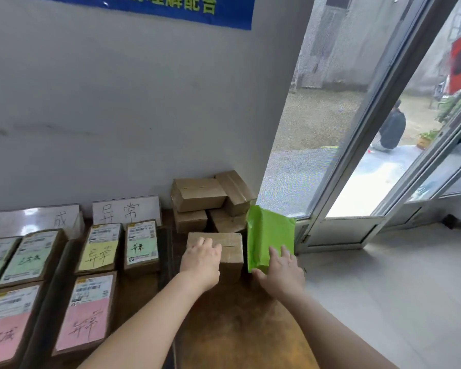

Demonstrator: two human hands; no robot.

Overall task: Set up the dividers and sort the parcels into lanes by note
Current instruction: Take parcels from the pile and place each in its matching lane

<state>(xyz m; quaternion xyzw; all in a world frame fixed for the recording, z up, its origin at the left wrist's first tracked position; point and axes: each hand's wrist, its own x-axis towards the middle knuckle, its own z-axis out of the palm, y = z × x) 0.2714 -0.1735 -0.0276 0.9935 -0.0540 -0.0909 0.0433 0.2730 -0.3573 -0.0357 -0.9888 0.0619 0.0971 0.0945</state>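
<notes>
Parcels sit in two groups: sorted ones with coloured notes lie in lanes at the left of the counter, and an unsorted heap of plain cartons is stacked against the wall at the far right corner. Nearest me, a brown carton stands in front of that heap, and just beside it on the right a green mailer bag stands upright, long axis vertical, leaning slightly away. My left hand lies palm down on the carton's near left top edge, fingers curled over it; contact, but I cannot tell whether it is a firm hold. My right hand meets the lower right of the green bag, fingers spread narrow along its face and thumb at the bottom corner; it looks like a light pinch, not a full grasp. Each parcel is straight ahead of its own hand, so no crossing is needed. The lanes lie to the left: a dark divider strip runs front to back just left of the carton, and beyond it the lane under the white sign. I judge the carton must travel left over that strip. The counter's right edge is close beside the bag, with floor below; open room lies toward me.
</notes>
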